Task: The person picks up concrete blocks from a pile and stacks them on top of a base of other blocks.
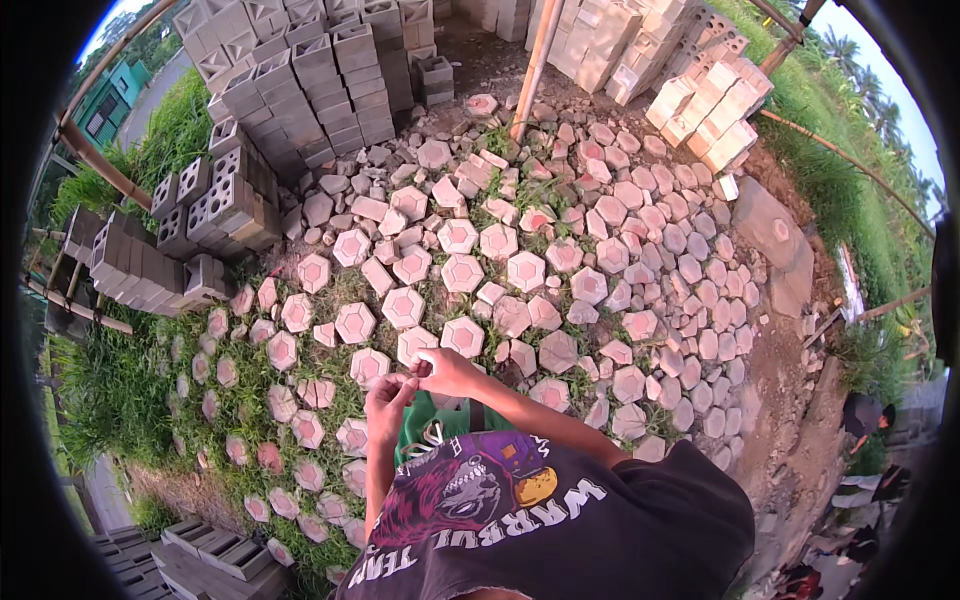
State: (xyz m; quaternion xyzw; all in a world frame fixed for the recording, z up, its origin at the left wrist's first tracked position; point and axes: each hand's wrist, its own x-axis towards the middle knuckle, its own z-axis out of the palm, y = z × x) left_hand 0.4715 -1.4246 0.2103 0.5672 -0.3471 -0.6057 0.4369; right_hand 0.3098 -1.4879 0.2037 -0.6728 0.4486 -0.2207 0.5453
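My left hand [387, 398] and my right hand [446, 370] meet in front of my chest, fingertips pinched close together. Something very small may sit between the fingers, but it is too small to tell. Both forearms rise from my black printed shirt [560, 520]. Just beyond the hands lie pink-grey hexagonal paving blocks [462, 337] on the ground.
Several hexagonal pavers [600, 250] spread over dirt and grass. Stacks of grey hollow concrete blocks [300, 90] stand at the back left, pale blocks [700, 100] at the back right. A bamboo pole [533, 70] rises in the middle. A person [865, 415] crouches at the right edge.
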